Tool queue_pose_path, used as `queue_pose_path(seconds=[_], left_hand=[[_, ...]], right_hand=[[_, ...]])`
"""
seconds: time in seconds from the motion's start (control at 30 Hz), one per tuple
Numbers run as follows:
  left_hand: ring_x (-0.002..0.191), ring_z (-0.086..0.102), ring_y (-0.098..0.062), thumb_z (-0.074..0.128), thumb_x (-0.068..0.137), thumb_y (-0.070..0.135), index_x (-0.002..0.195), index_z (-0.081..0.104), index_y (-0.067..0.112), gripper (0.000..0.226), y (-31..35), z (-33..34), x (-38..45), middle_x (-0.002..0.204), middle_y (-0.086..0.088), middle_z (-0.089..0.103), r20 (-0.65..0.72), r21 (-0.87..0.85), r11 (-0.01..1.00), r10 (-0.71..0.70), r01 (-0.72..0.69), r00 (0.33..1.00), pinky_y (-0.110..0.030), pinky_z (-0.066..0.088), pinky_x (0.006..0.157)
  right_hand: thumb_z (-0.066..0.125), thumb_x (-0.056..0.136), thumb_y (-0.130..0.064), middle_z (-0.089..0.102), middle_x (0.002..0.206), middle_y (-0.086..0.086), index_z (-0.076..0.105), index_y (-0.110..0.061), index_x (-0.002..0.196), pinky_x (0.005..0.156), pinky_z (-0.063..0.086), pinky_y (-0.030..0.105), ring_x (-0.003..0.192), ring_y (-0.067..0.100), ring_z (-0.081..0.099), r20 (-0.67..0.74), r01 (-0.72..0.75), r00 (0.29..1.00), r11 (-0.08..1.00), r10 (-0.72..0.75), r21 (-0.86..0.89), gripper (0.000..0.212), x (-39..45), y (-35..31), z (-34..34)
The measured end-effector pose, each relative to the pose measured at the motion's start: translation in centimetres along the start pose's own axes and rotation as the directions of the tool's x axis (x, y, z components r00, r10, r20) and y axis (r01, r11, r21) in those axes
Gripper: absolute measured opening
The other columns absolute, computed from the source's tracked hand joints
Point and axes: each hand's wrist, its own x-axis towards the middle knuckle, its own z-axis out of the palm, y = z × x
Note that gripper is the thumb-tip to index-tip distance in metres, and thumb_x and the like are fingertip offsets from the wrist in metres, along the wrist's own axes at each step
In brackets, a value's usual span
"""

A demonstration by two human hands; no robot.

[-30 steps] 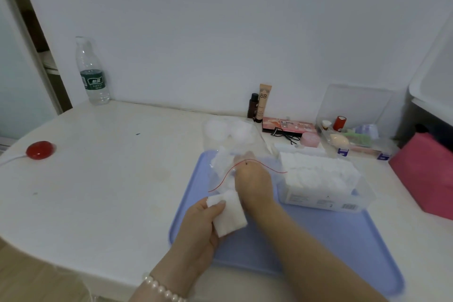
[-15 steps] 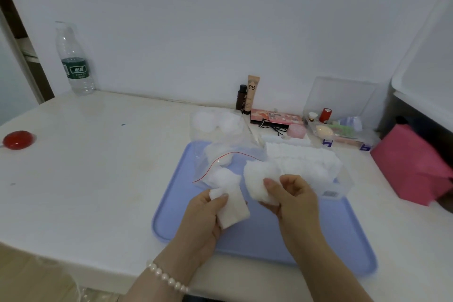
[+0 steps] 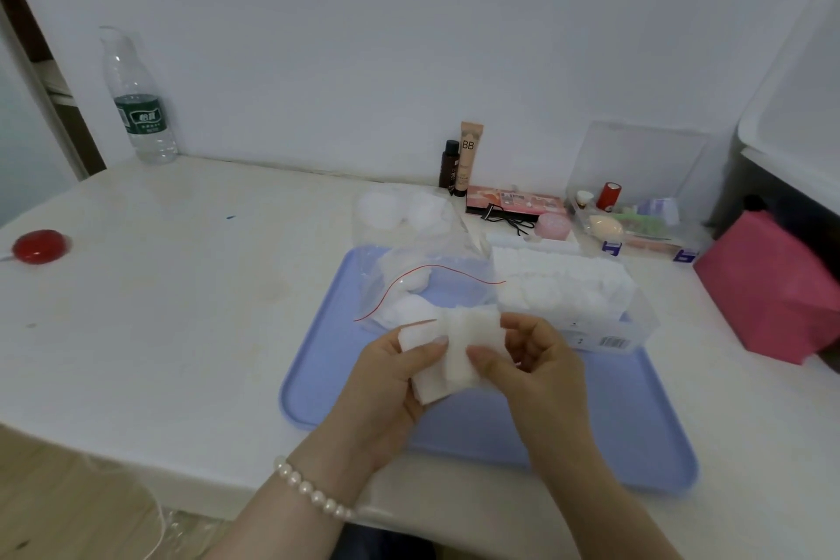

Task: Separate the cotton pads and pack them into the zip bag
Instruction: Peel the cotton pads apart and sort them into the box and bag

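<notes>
A small stack of white square cotton pads (image 3: pixel 459 350) hangs above the blue tray (image 3: pixel 636 418). My left hand (image 3: pixel 391 386) grips it from the left, thumb on top. My right hand (image 3: pixel 532 359) pinches its right edge. Just behind the hands lies a clear zip bag (image 3: pixel 427 286) with a red seal line, its mouth open, with several pads inside. To the right stands a clear box of cotton pads (image 3: pixel 568 291).
A second clear bag with round pads (image 3: pixel 404 214) lies behind the tray. Cosmetics stand at the wall: a BB tube (image 3: pixel 469 155), a palette (image 3: pixel 513 201), an open clear case (image 3: pixel 636 214). Also here are a pink bag (image 3: pixel 772 286), a water bottle (image 3: pixel 138 105) and a red button (image 3: pixel 38 246).
My right hand has come out of the zip bag and back to the pads in my left hand. It now pinches the stack together with the left hand.
</notes>
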Motion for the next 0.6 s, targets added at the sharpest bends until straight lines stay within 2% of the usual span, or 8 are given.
queue_pose_path(seconds=[0.07, 0.13, 0.2, 0.23, 0.33, 0.4, 0.53, 0.6], left_hand=[[0.088, 0.068, -0.026, 0.062, 0.071, 0.006, 0.108, 0.063, -0.004, 0.038, -0.1, 0.0, -0.1, 0.105, -0.021, 0.069, 0.039, 0.015, 1.0, 0.005, -0.006, 0.999, -0.03, 0.059, 0.07], [0.091, 0.068, -0.028, 0.064, 0.067, 0.002, 0.11, 0.062, -0.006, 0.044, -0.2, 0.0, -0.1, 0.107, -0.022, 0.068, 0.048, 0.041, 0.999, 0.008, -0.01, 0.999, -0.031, 0.059, 0.072], [0.091, 0.068, -0.028, 0.065, 0.065, -0.001, 0.11, 0.062, -0.005, 0.045, -0.3, 0.1, -0.1, 0.105, -0.021, 0.068, 0.042, 0.05, 0.999, 0.005, -0.007, 0.999, -0.032, 0.059, 0.073], [0.09, 0.069, -0.027, 0.065, 0.065, -0.001, 0.108, 0.063, -0.004, 0.044, -0.3, 0.1, 0.0, 0.103, -0.02, 0.069, 0.041, 0.045, 0.999, 0.002, -0.004, 0.999, -0.031, 0.059, 0.072], [0.084, 0.069, -0.022, 0.062, 0.067, 0.002, 0.106, 0.064, -0.002, 0.04, -0.2, -0.1, 0.1, 0.098, -0.015, 0.071, 0.033, 0.032, 0.999, 0.002, -0.003, 0.999, -0.029, 0.058, 0.069], [0.078, 0.068, -0.018, 0.06, 0.07, 0.005, 0.106, 0.064, -0.001, 0.037, -0.2, -0.3, 0.1, 0.092, -0.011, 0.071, 0.022, 0.037, 0.999, 0.003, -0.004, 1.0, -0.027, 0.056, 0.064], [0.075, 0.067, -0.017, 0.051, 0.086, -0.001, 0.106, 0.064, 0.0, 0.024, -0.3, -0.5, 0.3, 0.09, -0.009, 0.071, -0.008, 0.04, 0.999, 0.0, 0.0, 1.0, -0.025, 0.055, 0.063], [0.073, 0.068, -0.015, 0.05, 0.087, -0.003, 0.101, 0.066, 0.002, 0.022, -0.3, -0.6, 0.3, 0.086, -0.007, 0.072, -0.022, 0.035, 0.999, 0.009, -0.008, 1.0, -0.024, 0.055, 0.062]], right_hand=[[0.075, 0.071, 0.0, 0.065, 0.071, 0.001, 0.068, -0.017, 0.086, 0.061, 0.05, 0.019, 0.065, 0.006, 0.058, 0.06, -0.021, 0.998, 0.999, 0.023, -0.049, 0.023, 0.1, -0.1, -0.2], [0.074, 0.075, -0.009, 0.07, 0.075, 0.009, 0.07, -0.009, 0.081, 0.066, 0.053, 0.031, 0.072, 0.015, 0.063, 0.122, -0.069, 0.99, 0.997, 0.072, -0.026, 0.008, 0.3, -0.2, -0.5], [0.073, 0.074, -0.026, 0.069, 0.088, 0.022, 0.069, 0.0, 0.082, 0.077, 0.052, 0.047, 0.079, 0.025, 0.063, 0.143, -0.147, 0.98, 0.989, 0.141, 0.028, 0.027, 0.5, 0.0, -0.6], [0.07, 0.072, -0.033, 0.067, 0.092, 0.026, 0.069, 0.002, 0.083, 0.08, 0.051, 0.05, 0.081, 0.027, 0.062, 0.144, -0.192, 0.973, 0.979, 0.179, 0.076, 0.037, 0.6, 0.0, -0.6], [0.065, 0.067, -0.044, 0.059, 0.095, 0.037, 0.067, 0.007, 0.083, 0.076, 0.047, 0.047, 0.078, 0.039, 0.057, 0.138, -0.271, 0.958, 0.949, 0.251, 0.162, 0.054, 0.8, 0.0, -0.7], [0.063, 0.067, -0.045, 0.056, 0.083, 0.033, 0.065, 0.011, 0.083, 0.066, 0.044, 0.04, 0.074, 0.04, 0.051, 0.152, -0.287, 0.953, 0.944, 0.264, 0.163, 0.059, 0.9, 0.1, -0.8], [0.056, 0.076, -0.04, 0.06, 0.079, 0.019, 0.067, 0.001, 0.08, 0.051, 0.041, 0.031, 0.07, 0.028, 0.052, 0.207, -0.333, 0.934, 0.917, 0.29, 0.218, 0.043, 1.0, 0.0, -0.9], [0.053, 0.084, -0.033, 0.061, 0.07, 0.012, 0.069, -0.005, 0.076, 0.046, 0.041, 0.028, 0.06, 0.022, 0.053, 0.157, -0.317, 0.946, 0.905, 0.282, 0.283, 0.034, 1.1, -0.1, -1.0]])
